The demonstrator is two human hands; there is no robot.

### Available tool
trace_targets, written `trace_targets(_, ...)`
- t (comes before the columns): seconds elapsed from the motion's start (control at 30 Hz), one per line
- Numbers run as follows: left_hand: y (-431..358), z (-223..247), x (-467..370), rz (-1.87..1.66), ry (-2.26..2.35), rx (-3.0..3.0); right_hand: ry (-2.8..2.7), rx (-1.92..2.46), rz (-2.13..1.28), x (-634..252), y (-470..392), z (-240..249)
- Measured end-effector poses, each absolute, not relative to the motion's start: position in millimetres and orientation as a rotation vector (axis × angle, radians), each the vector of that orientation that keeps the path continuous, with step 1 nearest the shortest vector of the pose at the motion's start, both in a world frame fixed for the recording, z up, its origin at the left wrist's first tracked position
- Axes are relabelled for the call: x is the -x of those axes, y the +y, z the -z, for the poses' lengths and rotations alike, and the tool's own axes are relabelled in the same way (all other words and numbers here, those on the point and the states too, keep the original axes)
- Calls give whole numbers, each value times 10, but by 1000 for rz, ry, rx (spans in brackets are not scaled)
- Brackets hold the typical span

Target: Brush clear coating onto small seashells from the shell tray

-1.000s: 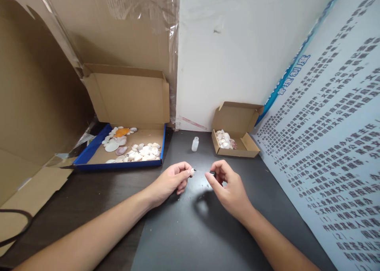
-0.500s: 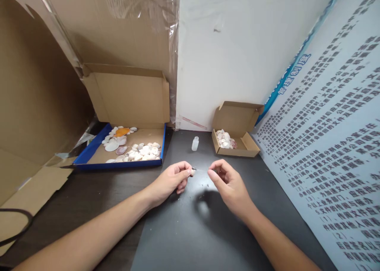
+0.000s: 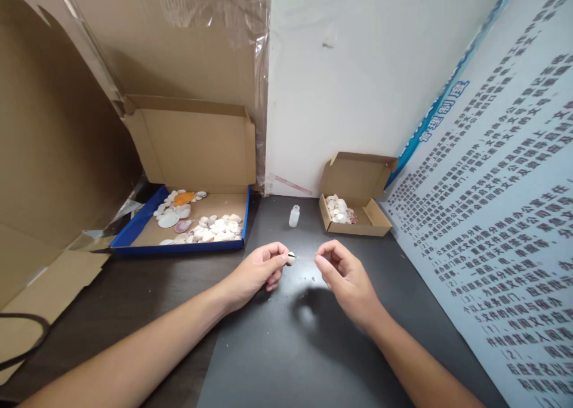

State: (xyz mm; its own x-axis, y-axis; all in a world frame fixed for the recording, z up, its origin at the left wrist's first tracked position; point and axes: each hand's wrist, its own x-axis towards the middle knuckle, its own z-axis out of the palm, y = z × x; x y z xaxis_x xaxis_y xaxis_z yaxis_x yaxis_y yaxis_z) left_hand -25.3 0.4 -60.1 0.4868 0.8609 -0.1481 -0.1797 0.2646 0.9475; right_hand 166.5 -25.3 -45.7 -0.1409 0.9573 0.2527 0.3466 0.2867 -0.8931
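Note:
Between the thumb and fingertips of my left hand (image 3: pixel 267 268) is a small seashell (image 3: pixel 290 261), mostly covered by the fingers. A short dark sliver sticks out at its upper side; I cannot tell what it is. My right hand (image 3: pixel 344 274) is a little way to the right at the same height, thumb and index finger curled towards each other in a pinch. What they hold, if anything, is too small to make out. A faint pale line shows in the gap between the hands. Tiny crumbs lie on the dark table (image 3: pixel 286 348) below.
A small whitish bottle (image 3: pixel 294 217) stands beyond my hands. At the left, an open blue-rimmed cardboard box (image 3: pixel 179 251) contains several shells (image 3: pixel 219 228). A smaller open box (image 3: pixel 358 228) with shells stands at the right, beside a printed panel (image 3: pixel 505 217).
The shell in my left hand has turned slightly, and the dark sliver sits a little differently. My right hand has shifted very slightly to the right.

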Motion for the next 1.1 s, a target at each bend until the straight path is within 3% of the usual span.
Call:
trace_targets(0.13,4,600,253,-800,790,-1075,-1705,1260,-748,-1664,-251,462)
trace_targets(0.27,4,593,251,-809,781,-1074,-1688,1189,-873,-1667,-256,471)
trace_targets(0.43,3,583,249,-808,792,-1065,-1739,1259,-705,-1667,-254,473)
trace_targets(1.1,-6,571,239,-823,785,-990,-1688,1172,-872,-1667,-262,469)
